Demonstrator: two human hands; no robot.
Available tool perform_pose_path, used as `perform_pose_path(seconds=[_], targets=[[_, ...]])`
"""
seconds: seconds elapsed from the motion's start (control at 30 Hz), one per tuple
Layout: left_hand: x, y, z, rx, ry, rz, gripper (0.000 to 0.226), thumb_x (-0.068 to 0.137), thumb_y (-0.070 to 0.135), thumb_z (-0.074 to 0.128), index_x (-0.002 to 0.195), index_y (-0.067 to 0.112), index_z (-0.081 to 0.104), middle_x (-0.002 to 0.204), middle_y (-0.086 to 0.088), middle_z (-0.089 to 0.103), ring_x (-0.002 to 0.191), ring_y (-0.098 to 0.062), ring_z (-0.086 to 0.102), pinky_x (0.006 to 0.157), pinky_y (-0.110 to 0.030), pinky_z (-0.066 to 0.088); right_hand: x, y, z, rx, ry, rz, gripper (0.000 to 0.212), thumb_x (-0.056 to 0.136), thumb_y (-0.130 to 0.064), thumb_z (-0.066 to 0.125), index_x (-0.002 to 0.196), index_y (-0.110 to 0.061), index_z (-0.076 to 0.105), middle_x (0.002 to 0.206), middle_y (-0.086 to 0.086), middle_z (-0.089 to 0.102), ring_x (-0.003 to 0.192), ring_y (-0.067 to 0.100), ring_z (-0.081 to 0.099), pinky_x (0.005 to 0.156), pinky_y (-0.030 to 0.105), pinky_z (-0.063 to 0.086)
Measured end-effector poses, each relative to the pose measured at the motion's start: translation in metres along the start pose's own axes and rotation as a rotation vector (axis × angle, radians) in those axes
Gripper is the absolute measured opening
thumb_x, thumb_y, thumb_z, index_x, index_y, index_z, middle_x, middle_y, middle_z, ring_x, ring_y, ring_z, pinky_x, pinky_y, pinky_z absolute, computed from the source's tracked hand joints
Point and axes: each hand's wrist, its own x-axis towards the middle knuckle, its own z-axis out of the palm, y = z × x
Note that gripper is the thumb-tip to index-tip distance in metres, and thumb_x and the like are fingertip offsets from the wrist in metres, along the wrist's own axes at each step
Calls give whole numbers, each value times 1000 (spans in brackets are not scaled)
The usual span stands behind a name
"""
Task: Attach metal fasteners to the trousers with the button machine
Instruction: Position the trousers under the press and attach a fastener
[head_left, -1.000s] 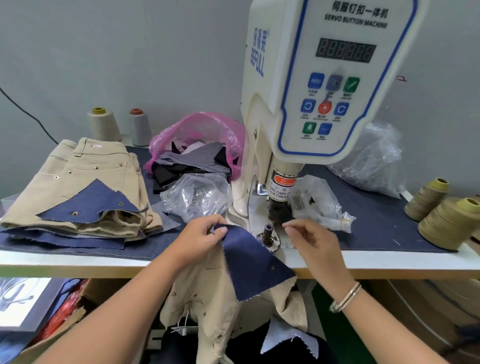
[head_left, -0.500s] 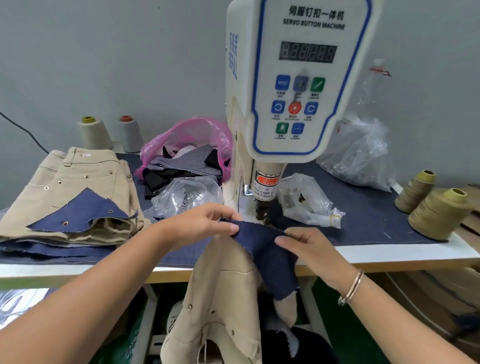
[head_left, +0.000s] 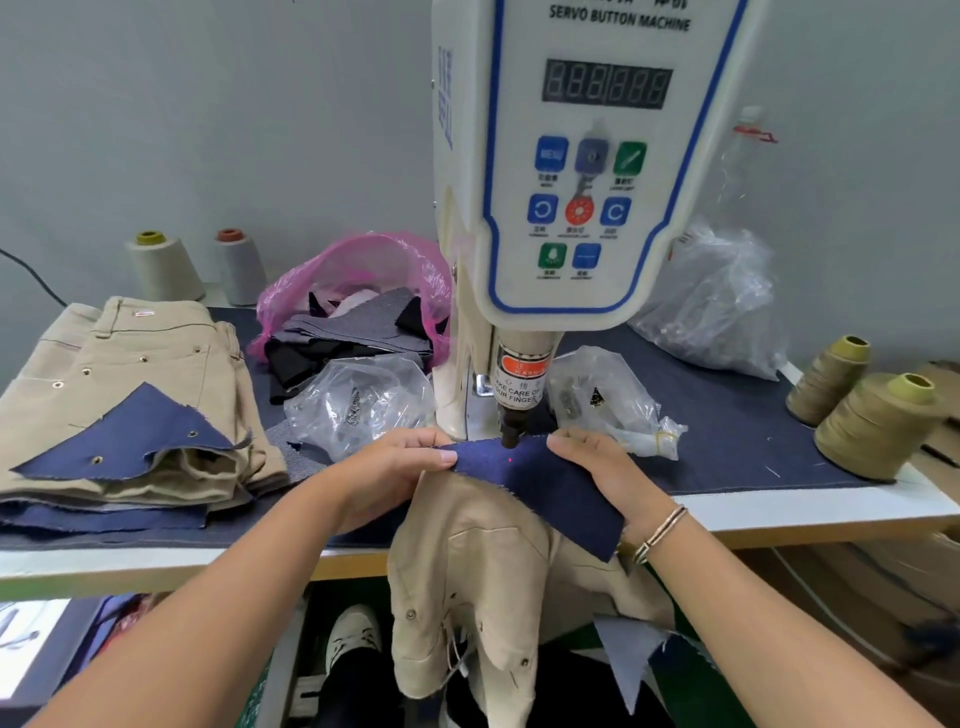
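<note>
While both hands (head_left: 511, 480) apparently pinch it, denim patch (head_left: 540, 480) underlies punch (head_left: 510, 434).

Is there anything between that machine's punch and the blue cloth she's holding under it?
Nothing visible. The punch hangs right over the blue cloth, which the left hand and right hand hold stretched, one on each side. A red light dot shows on the cloth just in front of the tip.

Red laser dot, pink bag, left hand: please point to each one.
red laser dot (head_left: 510, 460), head view, on the blue cloth.
pink bag (head_left: 363, 270), head view, its upper wall.
left hand (head_left: 395, 467), head view, its back.
</note>
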Motion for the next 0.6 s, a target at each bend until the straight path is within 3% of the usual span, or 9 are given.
perform_pose_path(seconds=[0.23, 0.6], targets=[[3, -7, 6, -77, 14, 20, 11, 75, 19, 62, 81, 10, 59, 82, -10, 65, 70, -17, 62, 63, -23, 48, 1, 3, -5, 70, -18, 21, 13, 71, -28, 67, 66, -17, 71, 71, 2, 70, 64, 8, 63, 60, 18, 50], [3, -7, 8, -47, 13, 12, 15, 74, 18, 61, 83, 7, 55, 79, -7, 64, 69, -16, 60, 64, -22, 47, -1, 3, -7, 2, -77, 0, 17, 76, -34, 63, 64, -25, 70, 68, -5, 66, 63, 3, 59, 61, 17, 46]])
